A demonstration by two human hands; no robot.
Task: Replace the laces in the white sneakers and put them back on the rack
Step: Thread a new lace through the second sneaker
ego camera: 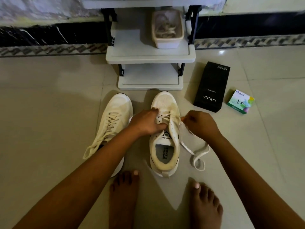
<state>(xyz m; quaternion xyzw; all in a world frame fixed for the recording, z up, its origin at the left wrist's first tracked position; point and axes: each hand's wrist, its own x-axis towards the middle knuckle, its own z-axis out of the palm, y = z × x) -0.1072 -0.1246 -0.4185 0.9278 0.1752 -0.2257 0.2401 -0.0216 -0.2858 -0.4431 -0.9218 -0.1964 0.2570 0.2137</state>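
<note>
While my left hand point(146, 122) grips the sneaker point(165, 100) and my right hand point(198, 123) pinches the lace point(188, 148), lacing seems midway; next, thread the following eyelet.

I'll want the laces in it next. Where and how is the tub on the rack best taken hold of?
Likely its near rim, thumb inside, fingers on the outer wall, coming from the front: the tub stands upright on the rack shelf, a black post close on its right, another shelf above.
</note>
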